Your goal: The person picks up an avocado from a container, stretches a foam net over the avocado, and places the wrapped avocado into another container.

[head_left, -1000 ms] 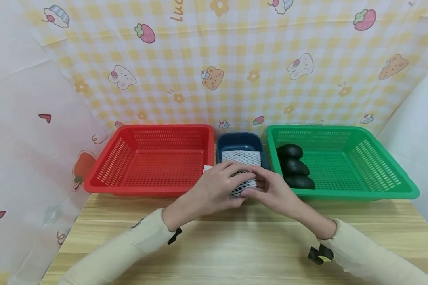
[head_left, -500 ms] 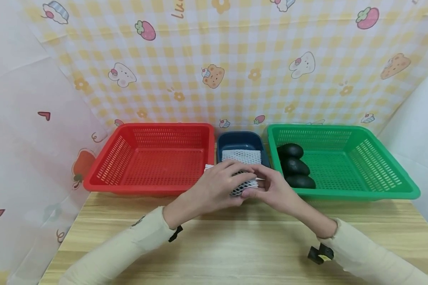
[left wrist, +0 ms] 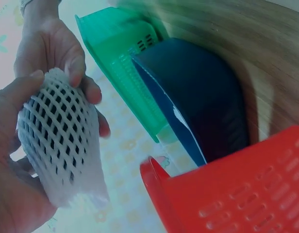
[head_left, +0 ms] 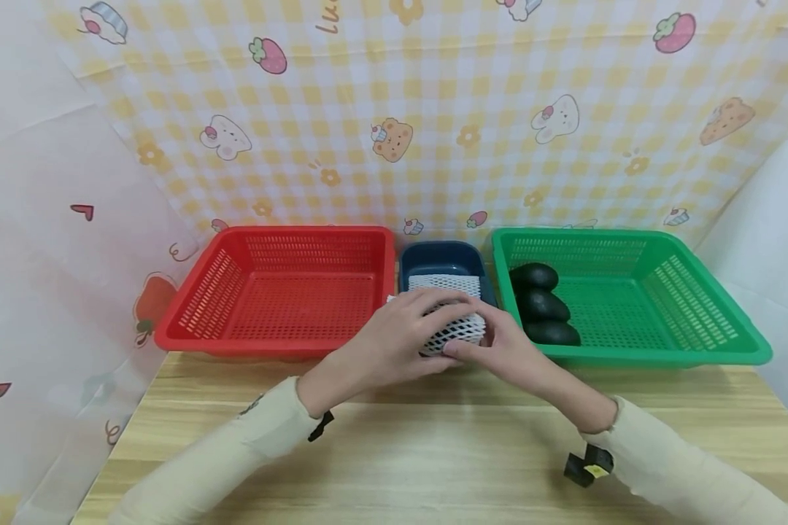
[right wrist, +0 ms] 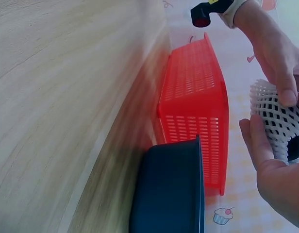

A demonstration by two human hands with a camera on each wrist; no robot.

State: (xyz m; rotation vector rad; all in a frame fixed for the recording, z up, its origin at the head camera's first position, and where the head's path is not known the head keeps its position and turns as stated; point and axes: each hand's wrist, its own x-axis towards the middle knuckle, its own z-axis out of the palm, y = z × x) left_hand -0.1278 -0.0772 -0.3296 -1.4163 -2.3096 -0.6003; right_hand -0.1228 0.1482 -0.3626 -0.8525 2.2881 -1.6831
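Both hands hold a dark avocado (right wrist: 297,147) wearing a white foam net sleeve (head_left: 458,334), above the table's far part, in front of the blue bin. My left hand (head_left: 394,332) grips the sleeve from the left, its fingers over the top. From the right, my right hand (head_left: 508,348) curls its fingers round the other end, thumb on the near side. In the left wrist view the net (left wrist: 62,131) stretches over the dark fruit, with its loose end hanging past it. The right wrist view shows dark skin bare at the sleeve's opening.
Behind the hands stands a blue bin (head_left: 441,253) with more white foam nets (head_left: 443,284). A red basket (head_left: 276,348) is to its left. The green basket (head_left: 657,356) on the right holds three dark avocados (head_left: 543,306). A checked cloth (head_left: 341,95) hangs behind.
The foam net has slid slightly right over the avocado, and more of it shows between the hands. Its left end has drawn in behind my left hand.
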